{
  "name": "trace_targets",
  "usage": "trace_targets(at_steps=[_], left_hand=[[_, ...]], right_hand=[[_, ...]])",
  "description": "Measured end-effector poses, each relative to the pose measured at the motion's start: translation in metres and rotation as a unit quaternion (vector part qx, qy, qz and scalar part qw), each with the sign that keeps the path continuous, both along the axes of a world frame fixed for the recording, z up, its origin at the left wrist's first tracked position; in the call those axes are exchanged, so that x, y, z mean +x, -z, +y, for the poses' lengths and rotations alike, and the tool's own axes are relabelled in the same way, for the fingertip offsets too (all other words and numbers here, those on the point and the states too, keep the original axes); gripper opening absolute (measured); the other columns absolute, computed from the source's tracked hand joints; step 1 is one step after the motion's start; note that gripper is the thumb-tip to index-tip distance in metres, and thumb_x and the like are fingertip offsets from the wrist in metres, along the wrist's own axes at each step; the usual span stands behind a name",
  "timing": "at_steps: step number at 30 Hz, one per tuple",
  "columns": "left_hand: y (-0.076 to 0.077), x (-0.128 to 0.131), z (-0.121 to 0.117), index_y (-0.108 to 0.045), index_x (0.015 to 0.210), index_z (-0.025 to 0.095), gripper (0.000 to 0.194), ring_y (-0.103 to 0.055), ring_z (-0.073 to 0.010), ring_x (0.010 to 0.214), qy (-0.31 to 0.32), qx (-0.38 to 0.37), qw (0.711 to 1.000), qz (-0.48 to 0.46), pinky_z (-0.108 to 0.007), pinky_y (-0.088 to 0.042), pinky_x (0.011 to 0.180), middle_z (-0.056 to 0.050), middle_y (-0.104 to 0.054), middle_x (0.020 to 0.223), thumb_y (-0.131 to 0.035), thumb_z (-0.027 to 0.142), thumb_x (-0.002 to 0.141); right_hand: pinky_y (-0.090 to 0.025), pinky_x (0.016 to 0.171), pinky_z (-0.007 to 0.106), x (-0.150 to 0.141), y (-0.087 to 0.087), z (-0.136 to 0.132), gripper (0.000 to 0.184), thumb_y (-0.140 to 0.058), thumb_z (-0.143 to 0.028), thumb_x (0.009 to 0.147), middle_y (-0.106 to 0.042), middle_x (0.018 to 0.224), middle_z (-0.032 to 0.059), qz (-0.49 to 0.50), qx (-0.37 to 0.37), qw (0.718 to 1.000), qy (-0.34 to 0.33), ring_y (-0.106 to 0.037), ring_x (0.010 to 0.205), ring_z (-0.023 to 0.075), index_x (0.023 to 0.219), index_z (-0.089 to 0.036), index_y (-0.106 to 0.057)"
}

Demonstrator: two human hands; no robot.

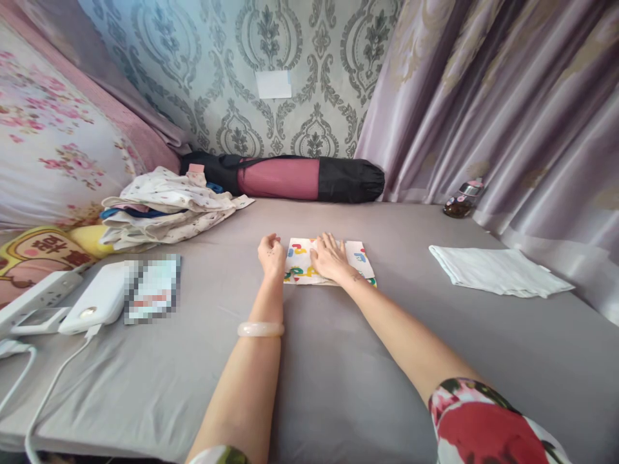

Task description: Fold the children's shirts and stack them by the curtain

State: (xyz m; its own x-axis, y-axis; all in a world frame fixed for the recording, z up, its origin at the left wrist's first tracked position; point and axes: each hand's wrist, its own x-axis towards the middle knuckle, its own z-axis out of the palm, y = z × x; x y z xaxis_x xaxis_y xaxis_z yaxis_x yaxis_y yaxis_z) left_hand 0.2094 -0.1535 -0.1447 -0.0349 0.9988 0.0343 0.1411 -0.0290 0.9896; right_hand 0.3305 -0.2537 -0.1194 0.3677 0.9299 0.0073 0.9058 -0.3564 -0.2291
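A small folded cloth (358,258), white with colourful printed shapes, lies flat in front of me on the grey sheet. My right hand (331,259) rests palm down on top of it, fingers stretched out and spread, hiding its middle. Just beside the cloth's left edge is my left hand (271,254), with its fingers curled in and no object showing in them. A pale bangle (261,329) circles my left forearm.
White folded fabric (498,269) lies at the right, with a small jar (461,200) behind it. Crumpled clothes (169,206) are piled at the back left, near a rolled mat (280,177) along the wall. A power bank (99,296) and power strip (43,296) sit at left.
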Motion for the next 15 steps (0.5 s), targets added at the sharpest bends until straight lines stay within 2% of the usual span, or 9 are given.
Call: trace_targets(at_steps=[7, 11, 15], left_hand=[[0.005, 0.001, 0.006, -0.061, 0.118, 0.015, 0.041, -0.068, -0.019, 0.107, 0.002, 0.003, 1.0, 0.007, -0.033, -0.051, 0.096, -0.012, -0.072, 0.111, -0.04, 0.015, 0.083], [0.01, 0.001, 0.01, -0.059, 0.124, 0.018, 0.046, -0.067, -0.021, 0.108, 0.009, 0.016, 0.999, 0.03, -0.035, -0.053, 0.094, -0.011, -0.072, 0.111, -0.042, 0.016, 0.081], [0.015, 0.001, 0.013, -0.059, 0.126, 0.018, 0.048, -0.068, -0.0217, 0.106, 0.01, 0.029, 0.998, 0.046, -0.036, -0.053, 0.094, -0.011, -0.072, 0.11, -0.042, 0.016, 0.081]], right_hand=[[-0.008, 0.12, 0.05, -0.006, 0.016, 0.004, 0.062, -0.022, -0.041, 0.1, -0.022, 0.162, 0.0139, 0.005, -0.008, 1.0, 0.014, -0.015, 0.15, 0.0259, 0.153, -0.008, -0.029], [-0.01, 0.119, 0.05, -0.004, 0.012, 0.005, 0.061, -0.024, -0.039, 0.1, -0.024, 0.162, 0.0147, -0.001, -0.016, 1.0, 0.011, -0.017, 0.149, 0.0265, 0.152, -0.008, -0.03], [-0.011, 0.119, 0.053, -0.014, 0.005, 0.011, 0.059, -0.028, -0.031, 0.097, -0.026, 0.16, 0.0182, -0.006, -0.004, 1.0, 0.01, -0.019, 0.148, 0.0293, 0.149, -0.004, -0.035]])
